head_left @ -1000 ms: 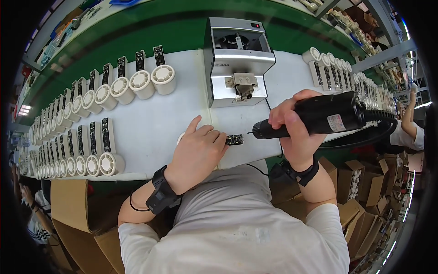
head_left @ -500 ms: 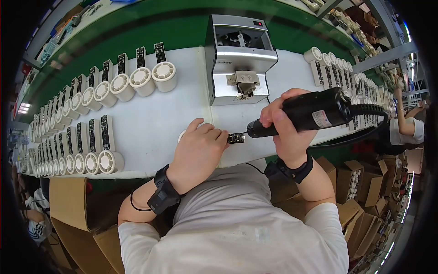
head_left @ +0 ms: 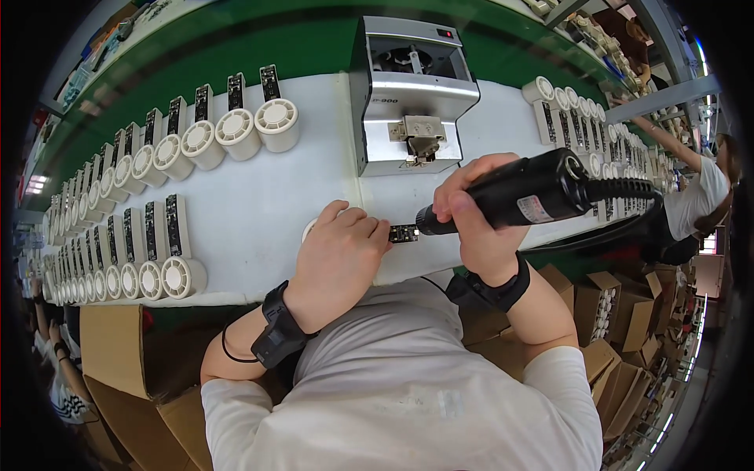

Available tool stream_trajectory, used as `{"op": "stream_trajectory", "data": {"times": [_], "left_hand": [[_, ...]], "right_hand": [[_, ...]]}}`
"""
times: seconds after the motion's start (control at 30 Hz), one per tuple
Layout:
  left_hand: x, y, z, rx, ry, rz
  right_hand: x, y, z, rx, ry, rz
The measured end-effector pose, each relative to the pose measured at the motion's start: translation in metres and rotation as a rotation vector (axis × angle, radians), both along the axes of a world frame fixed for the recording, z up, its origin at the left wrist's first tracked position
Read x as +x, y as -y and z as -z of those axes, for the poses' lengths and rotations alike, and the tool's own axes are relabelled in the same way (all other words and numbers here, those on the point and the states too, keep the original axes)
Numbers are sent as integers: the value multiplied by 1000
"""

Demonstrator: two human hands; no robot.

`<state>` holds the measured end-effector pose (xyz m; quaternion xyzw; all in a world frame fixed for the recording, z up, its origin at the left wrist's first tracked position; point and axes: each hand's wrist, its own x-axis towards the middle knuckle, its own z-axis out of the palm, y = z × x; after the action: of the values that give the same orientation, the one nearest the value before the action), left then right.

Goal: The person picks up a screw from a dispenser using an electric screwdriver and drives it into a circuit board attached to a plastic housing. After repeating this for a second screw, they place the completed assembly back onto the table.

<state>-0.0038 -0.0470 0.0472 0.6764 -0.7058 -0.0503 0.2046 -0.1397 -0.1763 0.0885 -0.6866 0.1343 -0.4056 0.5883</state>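
My right hand (head_left: pixel 483 224) is wrapped round a black electric screwdriver (head_left: pixel 522 196) with a coiled cable at its rear. The tool lies nearly level, its nose pointing left at the end of a dark circuit board (head_left: pixel 404 233). That board belongs to a white round-headed device (head_left: pixel 308 229), mostly covered by my left hand (head_left: pixel 342 251), whose fingers press it down on the table. Whether the bit touches a screw cannot be made out. Just beyond my hands stands a silver-and-black screw feeder (head_left: pixel 416 98) with a metal outlet at its front.
Rows of similar white devices with upright boards (head_left: pixel 236 129) line the left of the white tabletop (head_left: pixel 243 204); more devices (head_left: pixel 561 110) stand at the right. Open cardboard boxes (head_left: pixel 114 345) sit below the table edge. A co-worker (head_left: pixel 695 188) reaches in at the far right.
The screwdriver and my right hand have shifted slightly left, bringing its nose closer to the board. My left hand stays on the device. The co-worker at right has stretched an arm out.
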Motion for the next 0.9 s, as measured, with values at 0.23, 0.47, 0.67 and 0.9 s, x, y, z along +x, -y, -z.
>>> {"op": "stream_trajectory", "data": {"times": [0.23,0.47,0.67,0.9], "left_hand": [[1,0,0,28,-10,-1],[0,-4,2,-18,-17,-13],[0,-5,3,-18,-40,-6],[-2,-25,-18,-321,-104,-172]], "right_hand": [[4,6,-7,39,-43,-52],[34,37,-41,-7,274,149],[53,38,-34,-156,122,185],[35,20,-42,-42,13,163]]}}
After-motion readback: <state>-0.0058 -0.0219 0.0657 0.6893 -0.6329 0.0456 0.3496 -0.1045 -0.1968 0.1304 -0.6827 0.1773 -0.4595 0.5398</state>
